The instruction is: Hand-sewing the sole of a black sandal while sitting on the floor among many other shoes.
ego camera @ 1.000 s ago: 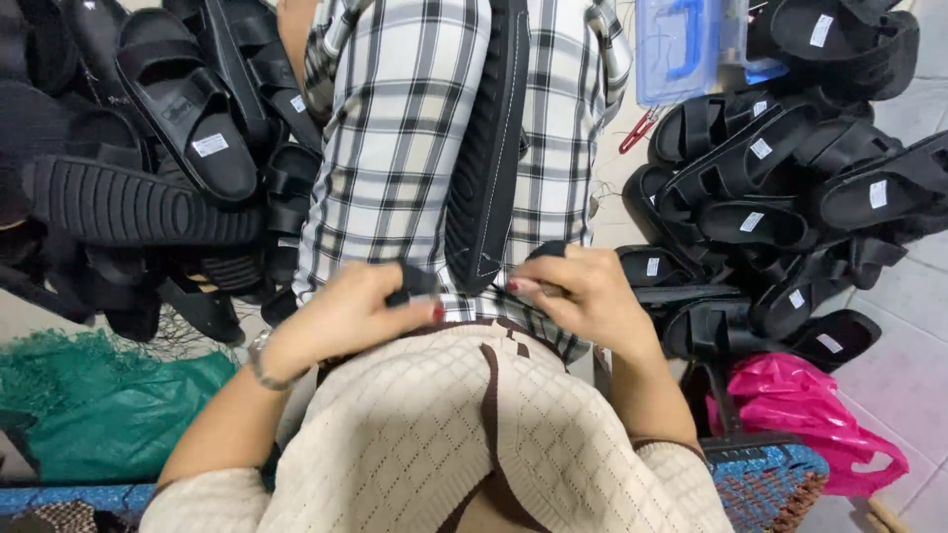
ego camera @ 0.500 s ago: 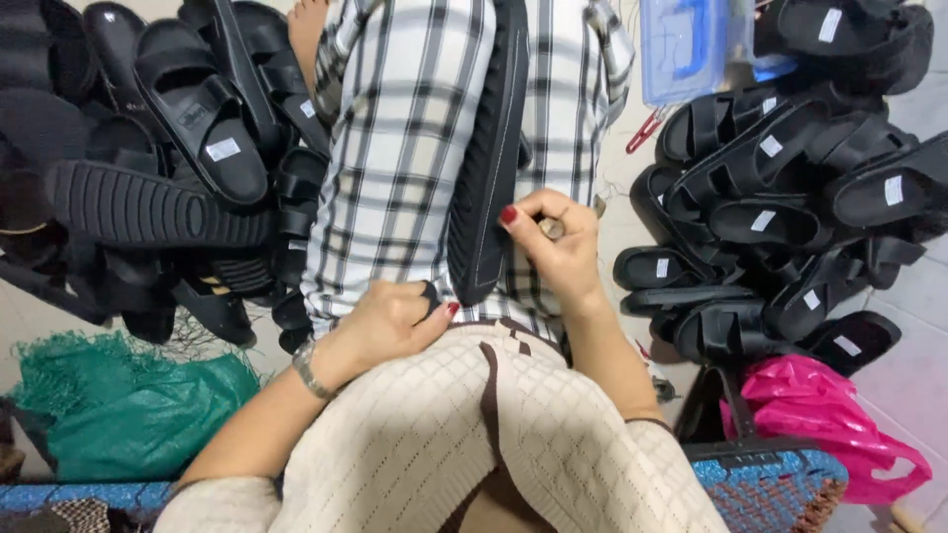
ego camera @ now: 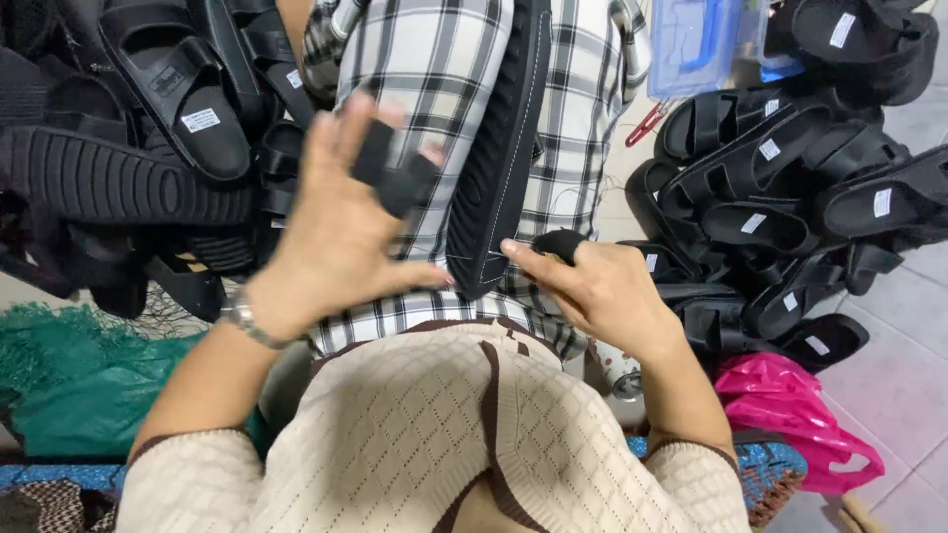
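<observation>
Here, the left hand was raised with its fingers spread, and a short black strap was pinched between the fingertips, its loose end hanging over them. The right hand was curled, thumb and forefinger pinching another black strap end just beside the lower end of a black sandal sole. This sole stood on its edge, long and almost upright, on the checked cloth covering the lap, between the two hands. On the left wrist was a metal watch. Past the left edge of the checked cloth lay a heap of black sandals and, nearer, a green net. Past the right edge lay more finished sandals with white labels, a pink plastic bag and a clear blue box.
</observation>
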